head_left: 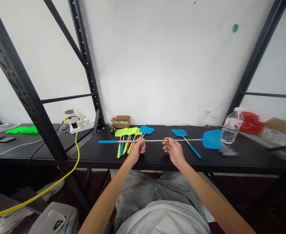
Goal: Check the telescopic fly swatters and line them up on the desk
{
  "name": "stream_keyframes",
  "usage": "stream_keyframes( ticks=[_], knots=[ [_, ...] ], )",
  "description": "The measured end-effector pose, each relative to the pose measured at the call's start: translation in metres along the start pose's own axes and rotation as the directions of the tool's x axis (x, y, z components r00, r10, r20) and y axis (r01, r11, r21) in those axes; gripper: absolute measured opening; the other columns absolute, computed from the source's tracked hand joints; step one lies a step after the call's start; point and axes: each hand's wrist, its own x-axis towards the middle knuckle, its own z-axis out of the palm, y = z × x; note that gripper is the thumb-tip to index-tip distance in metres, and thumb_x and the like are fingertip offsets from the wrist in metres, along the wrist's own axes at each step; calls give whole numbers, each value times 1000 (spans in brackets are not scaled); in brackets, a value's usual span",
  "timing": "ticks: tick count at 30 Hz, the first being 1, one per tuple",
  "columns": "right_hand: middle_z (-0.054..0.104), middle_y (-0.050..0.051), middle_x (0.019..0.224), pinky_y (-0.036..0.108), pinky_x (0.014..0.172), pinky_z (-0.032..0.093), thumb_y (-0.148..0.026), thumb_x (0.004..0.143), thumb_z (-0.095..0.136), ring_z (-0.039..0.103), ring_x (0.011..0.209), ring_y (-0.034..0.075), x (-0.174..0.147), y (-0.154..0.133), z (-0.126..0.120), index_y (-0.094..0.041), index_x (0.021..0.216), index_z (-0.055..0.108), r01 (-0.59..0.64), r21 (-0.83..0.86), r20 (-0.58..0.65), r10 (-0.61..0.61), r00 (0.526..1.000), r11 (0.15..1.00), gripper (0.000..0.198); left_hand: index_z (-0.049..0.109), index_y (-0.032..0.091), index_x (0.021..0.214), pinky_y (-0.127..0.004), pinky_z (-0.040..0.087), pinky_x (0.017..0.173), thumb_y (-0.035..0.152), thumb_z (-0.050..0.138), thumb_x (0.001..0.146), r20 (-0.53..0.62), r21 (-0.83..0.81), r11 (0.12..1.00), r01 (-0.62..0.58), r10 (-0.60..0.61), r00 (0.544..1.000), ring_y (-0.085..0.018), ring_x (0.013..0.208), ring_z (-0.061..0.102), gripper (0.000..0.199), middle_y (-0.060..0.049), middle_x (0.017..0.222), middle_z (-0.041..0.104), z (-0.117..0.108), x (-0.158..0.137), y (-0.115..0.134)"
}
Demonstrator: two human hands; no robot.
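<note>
Both forearms are bare and extend from the near edge of the view toward the far side, converging slightly. The left forearm enters from the near left and angles to the right; the right forearm enters from the near right and angles to the left. The left hand (138,148) sits left of centre, back of the hand facing up, fingers curled inward with the thumb set against the fingertips in a closed pinch grip. The right hand (173,150) sits just right of centre, wrist straight, fingers bent and drawn toward the thumb in a matching pinch grip. The two hands are level with each other and near but apart.
</note>
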Motion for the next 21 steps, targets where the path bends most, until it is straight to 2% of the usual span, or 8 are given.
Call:
stream_keyframes(
  ticks=[3,7,9,14,21],
  knots=[
    [71,7,78,20,46,42,-49,76,74,61,57,12,-1,0,2,-17,88,71,8,-38,35,-7,999,999,35,46,18,64,-21,21,44,45,60,85,-41,69,997,36,-34,999,-6,42,30,37,6,49,37,1,2,-3],
    [72,8,82,21,47,42,-53,81,67,61,57,12,-3,1,3,-17,93,73,5,-199,238,43,970,980,38,41,18,55,-22,19,43,49,58,86,9,156,986,59,-61,998,-6,41,30,48,5,47,34,2,5,-5],
    [72,8,81,22,48,42,-53,82,66,61,57,12,-3,2,3,-17,91,73,10,-246,270,58,961,969,37,37,18,52,-23,19,43,49,56,87,27,154,986,60,-65,998,-6,40,28,50,5,45,32,2,5,-4],
    [71,7,78,23,49,41,-53,82,66,60,57,12,-1,0,2,-17,91,74,-17,-181,226,59,972,983,38,37,19,51,-24,20,43,42,59,86,9,58,996,68,-69,998,-6,39,29,48,6,44,31,1,3,-1],
    [64,2,66,24,46,36,-52,80,69,51,51,10,1,-5,0,-17,89,71,2,78,18,-4,1000,997,37,37,19,56,-23,26,44,32,60,81,-143,-145,989,38,-59,988,-6,39,29,37,7,45,32,-1,5,2]
  ],
)
